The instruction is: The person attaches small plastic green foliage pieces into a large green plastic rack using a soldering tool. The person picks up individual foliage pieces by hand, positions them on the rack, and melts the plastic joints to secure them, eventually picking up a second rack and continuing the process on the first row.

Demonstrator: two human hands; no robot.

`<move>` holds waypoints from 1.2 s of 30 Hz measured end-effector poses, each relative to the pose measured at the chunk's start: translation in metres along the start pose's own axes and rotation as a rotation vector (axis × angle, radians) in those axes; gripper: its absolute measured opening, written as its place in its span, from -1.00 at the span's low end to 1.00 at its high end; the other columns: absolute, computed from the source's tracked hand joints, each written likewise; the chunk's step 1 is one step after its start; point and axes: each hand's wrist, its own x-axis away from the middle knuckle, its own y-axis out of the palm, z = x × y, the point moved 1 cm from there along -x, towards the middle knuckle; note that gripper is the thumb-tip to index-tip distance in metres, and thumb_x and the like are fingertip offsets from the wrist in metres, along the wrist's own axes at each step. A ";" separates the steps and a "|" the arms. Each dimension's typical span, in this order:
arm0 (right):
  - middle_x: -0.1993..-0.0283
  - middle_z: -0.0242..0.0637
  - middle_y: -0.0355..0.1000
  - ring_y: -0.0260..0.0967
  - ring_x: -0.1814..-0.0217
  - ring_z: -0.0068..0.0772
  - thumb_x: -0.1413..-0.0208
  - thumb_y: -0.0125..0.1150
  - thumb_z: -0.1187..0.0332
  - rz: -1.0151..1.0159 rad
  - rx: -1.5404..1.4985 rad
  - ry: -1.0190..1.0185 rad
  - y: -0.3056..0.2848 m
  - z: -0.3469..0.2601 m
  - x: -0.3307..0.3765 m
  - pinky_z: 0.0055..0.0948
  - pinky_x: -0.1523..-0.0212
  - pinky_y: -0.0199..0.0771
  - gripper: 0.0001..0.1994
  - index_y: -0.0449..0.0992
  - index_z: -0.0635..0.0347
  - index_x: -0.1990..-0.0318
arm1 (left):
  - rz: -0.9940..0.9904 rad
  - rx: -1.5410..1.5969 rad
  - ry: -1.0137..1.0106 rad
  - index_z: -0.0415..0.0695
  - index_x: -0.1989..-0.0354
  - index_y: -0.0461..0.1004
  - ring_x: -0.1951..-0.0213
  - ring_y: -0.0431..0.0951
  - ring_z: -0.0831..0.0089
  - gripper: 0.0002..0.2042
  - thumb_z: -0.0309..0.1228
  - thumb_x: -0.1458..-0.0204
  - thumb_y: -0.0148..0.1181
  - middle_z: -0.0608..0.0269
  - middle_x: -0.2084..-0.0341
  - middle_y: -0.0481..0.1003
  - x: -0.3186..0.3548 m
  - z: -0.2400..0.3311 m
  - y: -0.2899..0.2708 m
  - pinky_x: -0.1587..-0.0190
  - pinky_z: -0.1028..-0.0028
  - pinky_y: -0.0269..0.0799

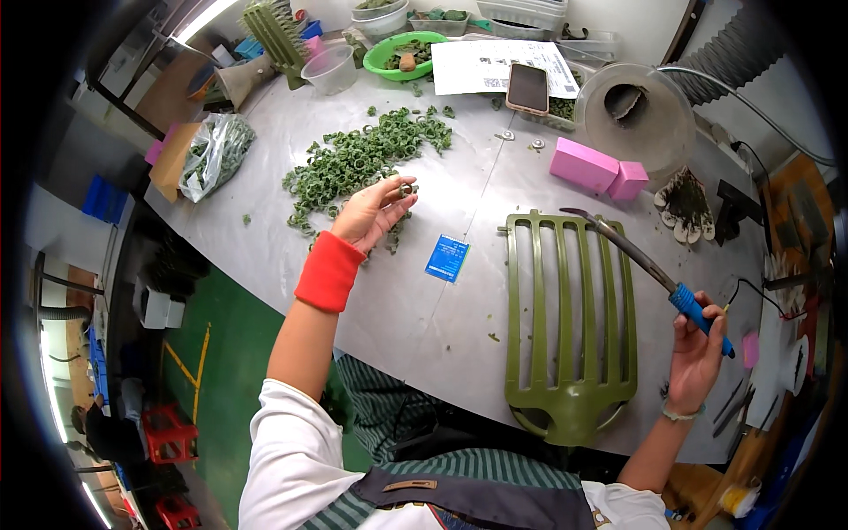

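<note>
My left hand (378, 215), with a red wristband (329, 272) below it, is over the near edge of a pile of small curled green pieces (353, 159). Its thumb and fingers pinch one small green ring-like piece (406, 189). On the right, my right hand (694, 360) is closed round the blue handle of a tool with a long dark curved metal shaft (632, 251). The shaft points up and left, above a large olive-green slotted plastic part (572, 411) lying on the metal table. A blue card (448, 258) lies between my hands.
Pink blocks (585, 168), a soiled glove (685, 205) and a wide duct hood (636, 110) stand at the right. Farther back are a phone (527, 89) on paper sheets (468, 66), a green basin (389, 71) and a clear tub (330, 71). A plastic bag (216, 155) sits left.
</note>
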 end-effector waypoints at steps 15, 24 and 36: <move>0.33 -0.19 0.50 0.52 0.31 -0.42 -0.27 -0.02 0.23 0.137 0.205 -0.024 0.034 0.003 -0.013 -0.47 0.17 0.58 -0.68 0.47 0.39 0.22 | -0.167 -0.775 0.249 -0.24 0.10 0.51 0.29 0.56 0.58 -0.81 -0.53 -0.12 0.13 0.26 0.33 0.54 -0.002 -0.053 0.094 0.16 0.60 0.48; 0.32 -0.17 0.50 0.55 0.37 -0.38 -0.24 0.03 0.27 0.172 0.304 0.069 0.041 0.018 -0.022 -0.42 0.26 0.64 -0.71 0.47 0.41 0.23 | -0.188 -0.966 0.390 -0.27 0.12 0.50 0.24 0.60 0.48 -0.82 -0.59 -0.10 0.11 0.24 0.32 0.54 -0.014 -0.057 0.110 0.17 0.56 0.50; 0.39 -0.18 0.50 0.55 0.41 -0.37 -0.25 0.02 0.28 0.122 0.291 0.107 0.048 0.034 -0.032 -0.44 0.33 0.65 -0.70 0.48 0.43 0.27 | -0.190 -1.164 0.581 -0.23 0.21 0.54 0.36 0.60 0.38 -0.84 -0.56 -0.01 0.21 0.20 0.37 0.55 -0.015 -0.056 0.119 0.27 0.51 0.50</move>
